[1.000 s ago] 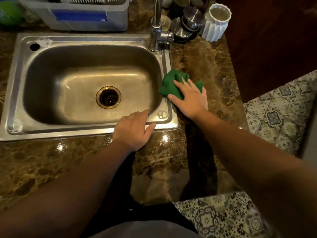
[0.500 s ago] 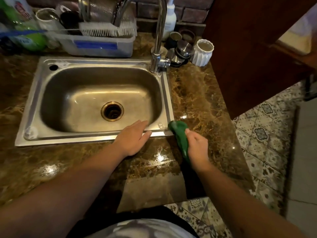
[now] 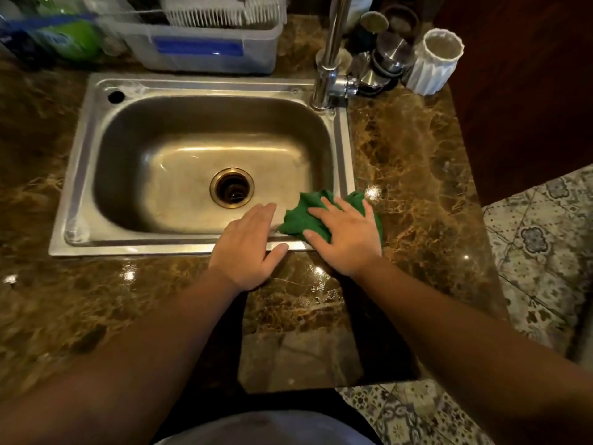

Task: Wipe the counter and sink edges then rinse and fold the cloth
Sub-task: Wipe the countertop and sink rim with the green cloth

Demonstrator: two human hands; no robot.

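A steel sink (image 3: 80,175) is set into a brown marble counter (image 3: 414,175). A crumpled green cloth (image 3: 303,216) lies over the sink's near right corner, half on the rim, half on the counter. My right hand (image 3: 348,236) presses flat on the cloth with fingers spread, covering its near part. My left hand (image 3: 248,248) rests flat on the sink's front rim just left of the cloth, holding nothing. The tap (image 3: 330,59) stands at the sink's back right corner, with no water running.
A plastic dish rack (image 3: 205,49) sits behind the sink. Metal cups (image 3: 391,56) and a white ribbed cup (image 3: 433,62) stand at the back right by the tap. A green bottle (image 3: 70,36) is at the back left. The counter ends at the right above patterned floor tiles (image 3: 539,252).
My right hand has pushed the cloth from the counter in front of the corner up onto the sink's near right corner, and now lies flat on it. My left hand stays on the front rim.
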